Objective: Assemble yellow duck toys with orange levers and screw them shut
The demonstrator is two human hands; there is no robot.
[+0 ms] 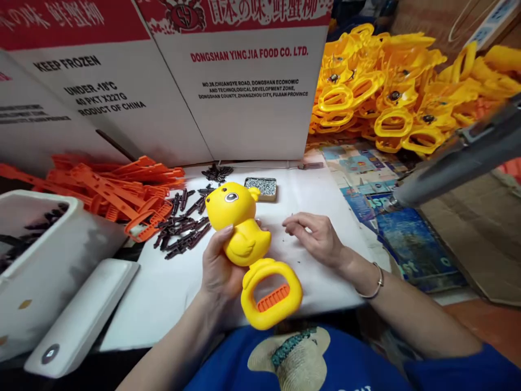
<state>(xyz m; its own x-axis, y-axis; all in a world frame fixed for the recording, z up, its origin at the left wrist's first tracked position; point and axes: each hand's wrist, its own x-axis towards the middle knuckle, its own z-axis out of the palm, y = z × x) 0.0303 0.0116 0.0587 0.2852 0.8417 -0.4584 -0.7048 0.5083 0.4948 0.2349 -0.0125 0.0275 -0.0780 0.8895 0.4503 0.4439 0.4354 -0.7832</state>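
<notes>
My left hand (pixel 222 266) is wrapped round a yellow plastic duck toy (pixel 244 239), its thumb across the duck's chest. The duck lies tilted, head away from me, and its loop handle with an orange ribbed insert points toward my body. To the right, apart from the toy, my right hand (pixel 315 236) hovers over the white work surface with fingers curled and thumb and fingertips together. Whether a small piece is between them cannot be made out. Beyond the duck's head stands a small tin of tiny metal screws (pixel 260 187).
Dark small plastic parts (pixel 183 233) lie left of the duck, beside a heap of orange strips (pixel 109 190). A white bin (pixel 61 260) stands at left. White cartons (pixel 244 119) wall the back. Yellow half-shells (pixel 391 92) pile up back right; a grey tool (pixel 459 157) juts in at right.
</notes>
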